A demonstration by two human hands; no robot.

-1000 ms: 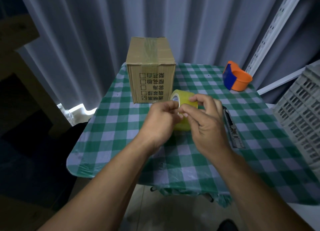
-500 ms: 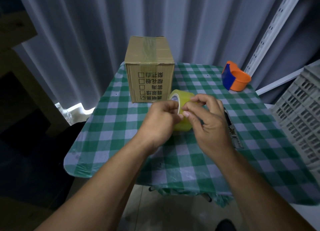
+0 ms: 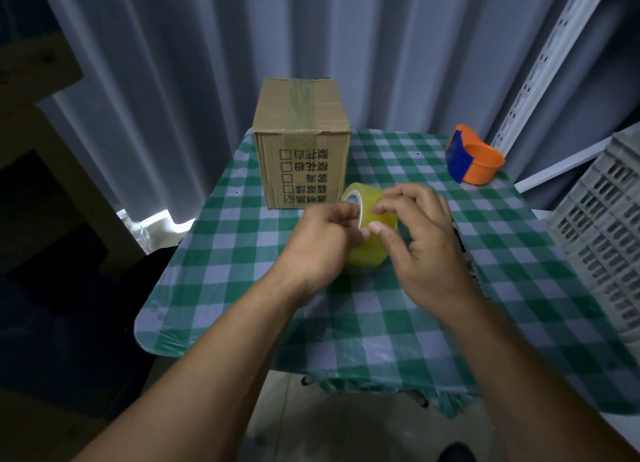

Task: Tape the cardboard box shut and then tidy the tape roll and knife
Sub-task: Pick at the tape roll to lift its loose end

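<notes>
Both hands close on the translucent yellow tape roll (image 3: pixel 367 231) above the green-checked counter (image 3: pixel 221 264): left hand (image 3: pixel 322 240) grips its near rim, right hand (image 3: pixel 420 234) pinches its outer face. Its open core faces up-left. Beyond stands the taped brown cardboard box (image 3: pixel 300 143).

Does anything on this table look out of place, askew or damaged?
The brown cardboard box stands with its printed characters upside down, so it seems inverted. The tape strip on its top looks wrinkled. Nothing else stands out: both hands hold the yellow tape roll.
</notes>
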